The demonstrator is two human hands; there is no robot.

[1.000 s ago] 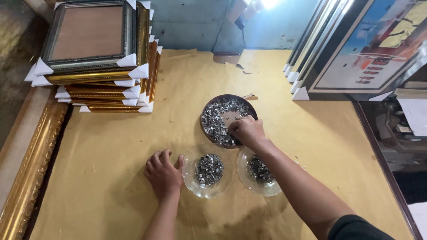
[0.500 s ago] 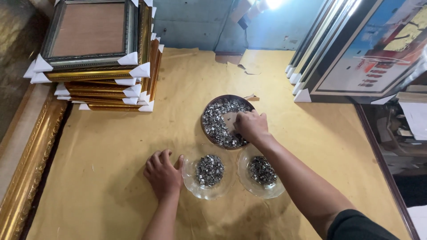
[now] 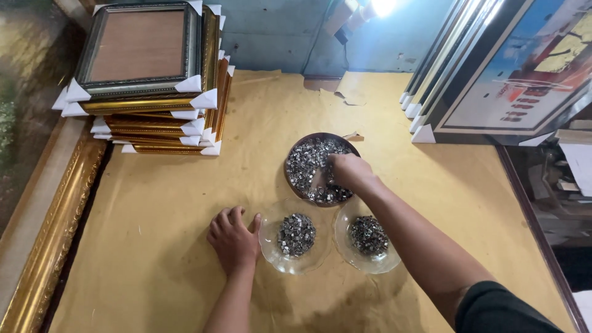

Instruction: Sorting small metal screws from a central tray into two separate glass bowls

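Observation:
A dark round dish point(image 3: 296, 151) full of small silvery metal pieces sits mid-table. My right hand point(image 3: 348, 171) reaches into it, fingers curled down among the pieces; what they pinch is hidden. Two clear glass bowls stand nearer to me: the left bowl point(image 3: 269, 246) and the right bowl point(image 3: 345, 250), each with a small heap of the same metal pieces. My left hand point(image 3: 233, 239) rests flat on the yellow-brown paper table cover, fingers spread, just left of the left bowl's rim.
A stack of gold picture frames point(image 3: 148, 86) with white corner guards stands at the back left. A long gold moulding point(image 3: 52, 222) lies along the left edge. Framed pictures point(image 3: 512, 80) lean at the back right. Torn paper point(image 3: 342, 92) is at the table's far edge.
My right hand has shifted slightly forward and down within the dark dish, digging into the metal pieces. My left hand stays put beside the left bowl.

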